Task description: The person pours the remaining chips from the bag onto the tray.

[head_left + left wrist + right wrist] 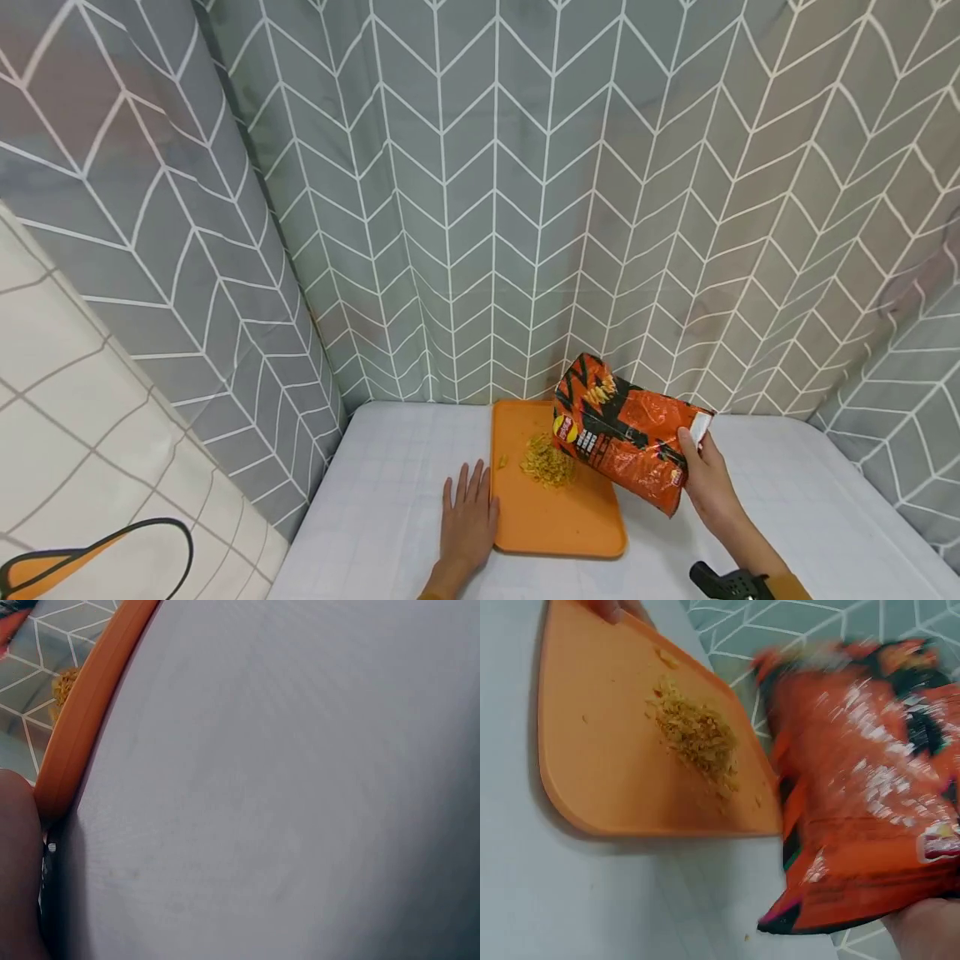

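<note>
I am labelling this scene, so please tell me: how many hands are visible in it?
2. The left hand lies at the left edge of the orange tray; the right hand grips one end of the red snack bag. I see no others.

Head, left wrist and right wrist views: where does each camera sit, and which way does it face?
Head: on the person's head, facing forward and down at the orange tray, yellow crumbs, snack bag and patterned curtain; left hand and right hand show.
Left wrist: on that wrist, facing the white table and the tray's edge; part of the left hand shows.
Right wrist: on that wrist, facing snack bag and tray; parts of both hands show.
Shared, head and right wrist: tray, crumbs, bag.
</note>
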A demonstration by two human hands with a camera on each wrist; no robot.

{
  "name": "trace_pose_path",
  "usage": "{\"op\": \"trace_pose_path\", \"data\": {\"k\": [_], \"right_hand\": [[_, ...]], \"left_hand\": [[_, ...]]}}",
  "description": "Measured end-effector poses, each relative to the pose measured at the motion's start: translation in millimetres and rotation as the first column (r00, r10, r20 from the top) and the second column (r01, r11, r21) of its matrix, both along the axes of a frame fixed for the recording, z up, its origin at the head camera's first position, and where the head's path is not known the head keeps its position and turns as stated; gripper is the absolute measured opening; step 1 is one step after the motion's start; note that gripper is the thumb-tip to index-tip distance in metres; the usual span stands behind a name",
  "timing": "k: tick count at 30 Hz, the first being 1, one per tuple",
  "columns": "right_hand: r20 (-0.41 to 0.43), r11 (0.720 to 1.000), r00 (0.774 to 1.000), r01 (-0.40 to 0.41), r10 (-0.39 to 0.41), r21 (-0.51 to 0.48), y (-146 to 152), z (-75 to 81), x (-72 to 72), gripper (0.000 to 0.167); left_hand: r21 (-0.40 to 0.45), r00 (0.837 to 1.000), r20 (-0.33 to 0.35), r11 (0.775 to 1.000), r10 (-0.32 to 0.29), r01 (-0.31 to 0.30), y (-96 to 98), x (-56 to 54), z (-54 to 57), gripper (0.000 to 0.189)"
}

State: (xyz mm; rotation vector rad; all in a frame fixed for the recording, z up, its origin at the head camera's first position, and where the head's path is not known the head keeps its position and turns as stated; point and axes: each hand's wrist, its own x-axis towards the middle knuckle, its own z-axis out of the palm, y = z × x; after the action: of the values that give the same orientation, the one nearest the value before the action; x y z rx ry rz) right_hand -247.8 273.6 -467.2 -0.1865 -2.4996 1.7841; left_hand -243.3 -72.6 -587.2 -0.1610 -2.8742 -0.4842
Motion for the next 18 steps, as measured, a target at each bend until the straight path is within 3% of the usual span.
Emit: {"op": "trace_pose_path", "data": {"k": [2, 7, 14, 18], "right_hand": [[0.001, 1.000, 1.000, 0.009, -0.009, -0.009, 1.3, 0.0, 0.5, 0.072], [-0.013, 0.996, 1.000, 0.025, -0.024, 0.083, 2.3, -0.2, 2.3, 0.070], [-0.043, 0.998, 0.999, -0.024, 0.021, -0.066, 1.0, 3.6, 4.9, 0.073], [-0.055, 0.997, 0.998, -0.034, 0.037, 0.068, -0.9, 4.4, 5.0, 0.069]], "left_hand": [[-0.011, 1.000, 0.011, 1.000, -0.002, 0.002, 0.1, -0.2, 0.8, 0.057], [-0.012, 1.000, 0.013, 1.000, 0.004, -0.004, 0.0, -1.5, 0.1, 0.056], [-0.022, 1.000, -0.028, 1.000, 0.013, -0.014, -0.3, -2.1, -4.6, 0.056], [-0.017, 0.999, -0.033, 1.000, 0.013, -0.013, 0.1, -1.3, -4.1, 0.055]]}}
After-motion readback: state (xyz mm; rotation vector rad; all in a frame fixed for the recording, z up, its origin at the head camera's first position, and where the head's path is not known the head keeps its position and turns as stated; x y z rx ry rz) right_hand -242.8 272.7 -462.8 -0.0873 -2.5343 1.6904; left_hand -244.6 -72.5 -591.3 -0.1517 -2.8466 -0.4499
